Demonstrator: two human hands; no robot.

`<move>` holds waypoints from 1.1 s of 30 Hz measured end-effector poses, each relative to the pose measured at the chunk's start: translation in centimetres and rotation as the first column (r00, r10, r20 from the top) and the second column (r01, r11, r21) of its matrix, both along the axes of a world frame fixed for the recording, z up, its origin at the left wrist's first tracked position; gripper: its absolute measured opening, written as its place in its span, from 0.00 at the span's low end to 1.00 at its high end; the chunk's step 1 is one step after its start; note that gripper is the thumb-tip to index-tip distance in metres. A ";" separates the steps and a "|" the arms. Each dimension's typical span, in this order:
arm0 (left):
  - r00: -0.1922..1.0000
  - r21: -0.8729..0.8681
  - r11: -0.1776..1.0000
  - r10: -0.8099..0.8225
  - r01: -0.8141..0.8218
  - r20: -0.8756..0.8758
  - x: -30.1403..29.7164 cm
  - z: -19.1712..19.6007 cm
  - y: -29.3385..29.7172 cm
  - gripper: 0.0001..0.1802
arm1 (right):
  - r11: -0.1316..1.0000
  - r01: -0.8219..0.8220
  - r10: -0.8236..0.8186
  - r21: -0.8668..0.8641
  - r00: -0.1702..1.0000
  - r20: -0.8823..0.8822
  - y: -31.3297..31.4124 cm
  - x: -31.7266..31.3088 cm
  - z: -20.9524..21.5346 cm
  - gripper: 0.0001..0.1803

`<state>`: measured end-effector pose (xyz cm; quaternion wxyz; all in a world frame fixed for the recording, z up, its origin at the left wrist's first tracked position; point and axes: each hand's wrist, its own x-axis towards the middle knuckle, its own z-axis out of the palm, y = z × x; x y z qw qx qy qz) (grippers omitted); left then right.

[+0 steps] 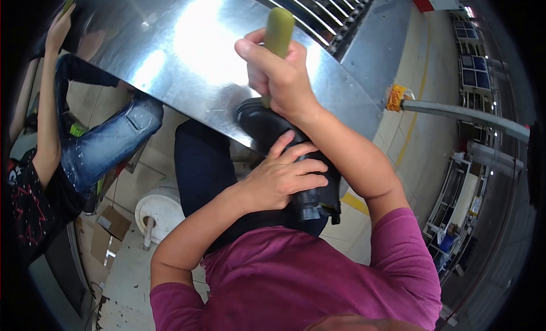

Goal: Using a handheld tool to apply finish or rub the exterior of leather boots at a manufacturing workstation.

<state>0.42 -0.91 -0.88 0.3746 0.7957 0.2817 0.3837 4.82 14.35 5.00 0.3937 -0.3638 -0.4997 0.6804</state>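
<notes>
A black moulded plastic part [265,124] with a ribbed round end lies tilted between my lap and the table edge. My left hand [287,174] presses on it from above, fingers spread around its body. In my right fist is a hand tool with a thick yellow-green handle [280,32]; my right hand [281,75] grips it upright above the ribbed end. The tool's lower end comes down at the black part, and its tip is hidden there. Narrower pipe-like ends of the part [310,203] stick out below my left hand.
A shiny metal table [187,58] spans the front, with a slatted metal rack [318,18] beyond. At left sits a co-worker in jeans [114,140], holding a similar handle. A white bucket [159,211] and a cardboard box [108,234] stand low left. A grey pole [460,116] juts in at right.
</notes>
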 end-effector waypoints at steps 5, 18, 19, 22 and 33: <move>1.000 -0.003 1.000 0.014 -0.014 0.020 0.4 0.6 0.3 0.28 | 0.989 0.146 -0.146 -0.008 0.981 -0.130 0.6 4.8 0.7 0.10; 1.000 0.003 1.000 0.008 -0.008 0.002 0.4 0.2 0.8 0.31 | 0.986 0.149 -0.154 0.079 0.986 0.058 -1.0 7.0 0.8 0.10; 1.000 0.001 1.000 0.016 -0.016 0.003 0.4 0.1 0.8 0.31 | 0.987 0.142 -0.146 0.077 0.987 0.059 -0.9 6.8 0.8 0.10; 0.999 0.003 1.000 0.029 -0.029 0.016 0.5 -0.1 0.7 0.30 | 0.991 0.115 -0.119 0.064 0.991 0.055 -0.6 6.0 1.0 0.10; 0.998 0.022 1.000 -0.006 0.004 0.067 -0.1 0.0 0.4 0.31 | 1.000 -0.008 0.009 -0.013 1.000 0.024 0.4 1.1 0.2 0.11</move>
